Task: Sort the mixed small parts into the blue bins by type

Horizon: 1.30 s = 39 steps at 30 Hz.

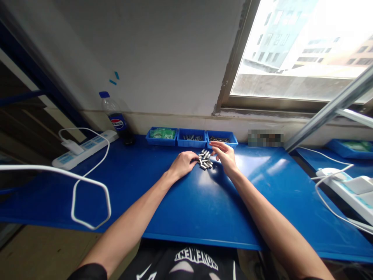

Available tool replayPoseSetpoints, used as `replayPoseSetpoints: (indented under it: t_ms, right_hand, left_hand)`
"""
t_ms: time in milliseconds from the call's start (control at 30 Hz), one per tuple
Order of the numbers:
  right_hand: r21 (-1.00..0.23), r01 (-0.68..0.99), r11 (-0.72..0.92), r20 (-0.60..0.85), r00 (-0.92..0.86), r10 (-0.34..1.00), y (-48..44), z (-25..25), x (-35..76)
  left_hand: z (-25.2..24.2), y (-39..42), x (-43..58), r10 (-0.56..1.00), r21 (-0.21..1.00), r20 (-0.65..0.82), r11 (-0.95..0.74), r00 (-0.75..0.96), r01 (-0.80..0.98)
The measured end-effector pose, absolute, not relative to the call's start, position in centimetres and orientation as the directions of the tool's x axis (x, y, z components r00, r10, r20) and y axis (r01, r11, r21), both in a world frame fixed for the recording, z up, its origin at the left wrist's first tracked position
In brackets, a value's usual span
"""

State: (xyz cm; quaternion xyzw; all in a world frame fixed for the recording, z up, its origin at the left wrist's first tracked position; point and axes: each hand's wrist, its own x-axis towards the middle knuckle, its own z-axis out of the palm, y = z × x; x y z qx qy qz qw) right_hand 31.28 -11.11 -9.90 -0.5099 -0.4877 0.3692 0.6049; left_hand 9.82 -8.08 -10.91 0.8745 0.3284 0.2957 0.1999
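left hand: fingers curled at heap's left edge, pinch unclear | right hand: fingers loosely spread, empty, at heap's right edge | small silver metal cylinders: heaped on blue tabletop between hands | progress: heap still loose; blue plastic bins behind already hold some parts

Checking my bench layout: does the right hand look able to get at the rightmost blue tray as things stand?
Probably yes. The right hand hovers open just in front of the rightmost blue tray, fingertips near its front wall, and nothing stands between them.
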Motion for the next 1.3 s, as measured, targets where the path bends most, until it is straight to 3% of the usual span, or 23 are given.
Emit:
replayPoseSetpoints:
  t_ms: [333,567,767,1000,1300]
  right_hand:
    - [-0.979,0.035,0.203,0.206,0.246,0.947,-11.2,-9.7,31.2]
    - [-0.987,0.021,0.159,0.16,0.231,0.96,-11.2,-9.8,31.2]
    - [-0.989,-0.013,0.15,0.143,0.227,0.963,-11.2,-10.0,31.3]
    - [-0.989,-0.003,0.146,0.142,0.219,0.965,-11.4,-9.6,31.2]
    - [-0.99,-0.012,0.141,0.135,0.216,0.967,-11.4,-9.7,31.2]
  left_hand:
    - [-11.2,-7.6,9.7,0.767,0.702,0.351,-0.595,0.537,0.392]
    - [-10.9,-6.7,8.7,0.712,0.508,0.346,-0.69,0.611,0.515]
    - [-10.2,-7.5,8.5,0.668,0.461,0.367,-0.735,0.647,0.498]
    - [-10.5,-7.8,9.2,0.719,0.465,0.339,-0.689,0.607,0.556]
    - [-10.7,-7.8,8.7,0.851,0.383,0.338,-0.515,0.402,0.767]
